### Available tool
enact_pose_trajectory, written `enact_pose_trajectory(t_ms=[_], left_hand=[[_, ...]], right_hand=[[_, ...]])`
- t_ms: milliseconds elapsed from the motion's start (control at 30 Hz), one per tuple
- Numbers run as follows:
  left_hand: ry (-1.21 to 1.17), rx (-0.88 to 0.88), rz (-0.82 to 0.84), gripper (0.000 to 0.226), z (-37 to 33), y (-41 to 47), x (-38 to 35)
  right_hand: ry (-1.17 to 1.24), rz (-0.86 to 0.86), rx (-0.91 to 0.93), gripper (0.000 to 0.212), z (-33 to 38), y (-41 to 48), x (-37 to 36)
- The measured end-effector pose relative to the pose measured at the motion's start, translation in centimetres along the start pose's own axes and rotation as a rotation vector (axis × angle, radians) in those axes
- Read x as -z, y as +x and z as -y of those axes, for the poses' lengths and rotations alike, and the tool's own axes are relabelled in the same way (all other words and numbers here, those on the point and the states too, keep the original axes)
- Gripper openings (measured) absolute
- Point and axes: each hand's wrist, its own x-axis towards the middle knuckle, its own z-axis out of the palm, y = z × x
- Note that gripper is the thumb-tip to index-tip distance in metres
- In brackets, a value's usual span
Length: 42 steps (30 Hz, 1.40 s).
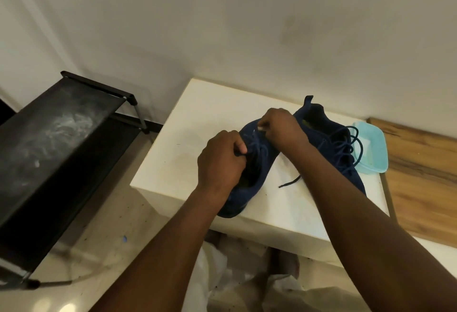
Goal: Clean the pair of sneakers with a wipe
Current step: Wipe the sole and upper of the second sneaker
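At the near edge of the white block [173,158], the first sneaker [265,157] overhangs at the heel, and a hard tug would likely tip it off. The left hand [221,160] grips its collar. Just beyond, the right hand [282,127] pinches a small pale scrap [261,128] at the laces; whether wipe or lace tip is unclear. Farther back on the block, the second sneaker [321,136] lies behind the right forearm, beside a teal tub [373,148].

No text, label, brand, number or sign can be read. The dark blue near sneaker [248,130], the far sneaker [321,123], the pale blue tub [372,149], the white bench [197,123] and the black rack [49,138] carry no legible marking.
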Motion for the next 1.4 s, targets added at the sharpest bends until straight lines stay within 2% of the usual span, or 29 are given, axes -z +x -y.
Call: enact_pose_trajectory(t_ms=[100,233,300,433,500,633,733,833,933,1000,1100,1167,1267,1333,1400], left_hand=[[0.019,-0.003,-0.030,0.025,0.2,0.0,-0.1],[0.044,0.008,-0.074,0.023,0.2,0.1,-0.2],[0.030,0.017,-0.105,0.022,0.3,0.1,-0.2],[-0.020,0.052,-0.161,0.019,0.4,-0.1,-0.4],[-0.052,0.068,-0.183,0.020,0.3,-0.1,-0.5],[-0.090,0.084,-0.227,0.021,0.3,-0.1,-0.5],[-0.096,0.070,-0.267,0.023,-0.1,-0.3,-0.6],[-0.108,0.033,-0.287,0.024,0.0,-0.2,-0.6],[-0.131,0.013,-0.258,0.020,0.4,0.3,-0.4],[-0.161,0.036,-0.237,0.016,0.7,0.5,0.0],[-0.187,0.069,-0.172,0.030,1.1,0.8,0.5],[-0.142,0.062,-0.106,0.024,1.5,1.2,0.3],[-0.126,0.092,-0.063,0.021,1.7,1.5,0.3],[-0.150,0.106,-0.056,0.022,1.7,1.4,0.1],[-0.162,0.119,-0.059,0.022,1.7,1.5,0.2]], right_hand=[[0.182,-0.018,-0.075,0.027,0.0,-0.5,0.2],[0.396,0.108,0.051,0.024,1.3,-3.3,1.7],[0.486,0.038,0.003,0.021,0.7,-4.3,2.0],[0.506,-0.133,-0.178,0.019,-0.1,-7.1,-0.4],[0.599,-0.099,-0.205,0.013,0.6,-9.0,-1.2],[0.795,0.025,-0.135,0.011,1.4,-11.6,-0.4],[0.924,-0.076,-0.186,0.009,1.3,-12.5,-0.4],[0.921,-0.204,-0.283,0.010,1.5,-12.4,-1.8],[1.000,-0.209,-0.347,0.011,2.7,-12.3,-3.0],[0.991,-0.193,-0.266,0.013,3.9,-12.9,-3.2],[0.829,-0.183,-0.020,0.020,5.5,-13.9,-3.1],[0.801,-0.253,0.034,0.021,5.2,-13.3,-3.1],[0.808,-0.379,-0.154,0.020,2.9,-10.9,-3.9],[0.812,-0.347,-0.277,0.020,2.0,-10.4,-4.2],[0.808,-0.275,-0.157,0.021,2.7,-11.0,-3.9]])
